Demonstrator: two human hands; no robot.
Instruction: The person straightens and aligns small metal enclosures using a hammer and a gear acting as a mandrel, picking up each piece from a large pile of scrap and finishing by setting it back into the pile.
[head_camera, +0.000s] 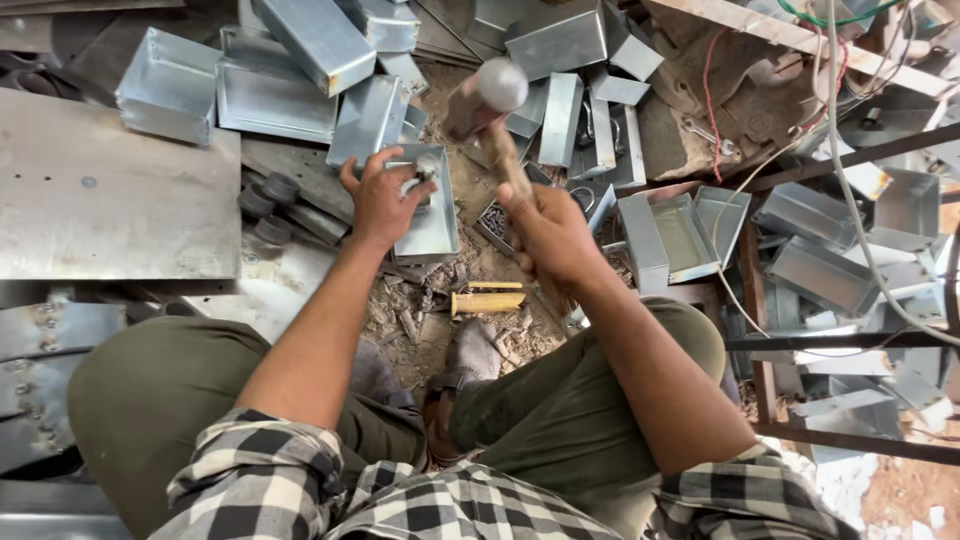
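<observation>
A view from above of a person sitting low on a dirt floor (478, 268), knees spread, in olive trousers and a black-and-white checked shirt.

The right hand (548, 232) is wrapped tight around the wooden handle of a hammer (485, 100), which is raised; its rounded metal head is blurred and sits above and slightly right of the piece being worked.

The left hand (380, 200) grips the near left edge of a small galvanized sheet-metal box (430, 215), fingers curled over its rim and thumb pointing toward a small metal part at the box's upper edge. The box lies on the floor directly in front of the person, between the knees and a heap of similar boxes.

A yellow ribbed handle (488, 301) lies on the dirt just below the box, near the person's shoe (466, 358). A small open container of dark fasteners (494, 222) sits just right of the box, partly hidden by the right hand.

A pile of finished metal boxes (300, 70) fills the far side of the floor. More open metal trays (685, 235) lie to the right, beside a rusty steel frame (760, 340). A large flat metal sheet (110, 195) lies on the left, with dark round discs (265, 200) at its right edge. Loose white cable (850, 190) runs down the right side.
</observation>
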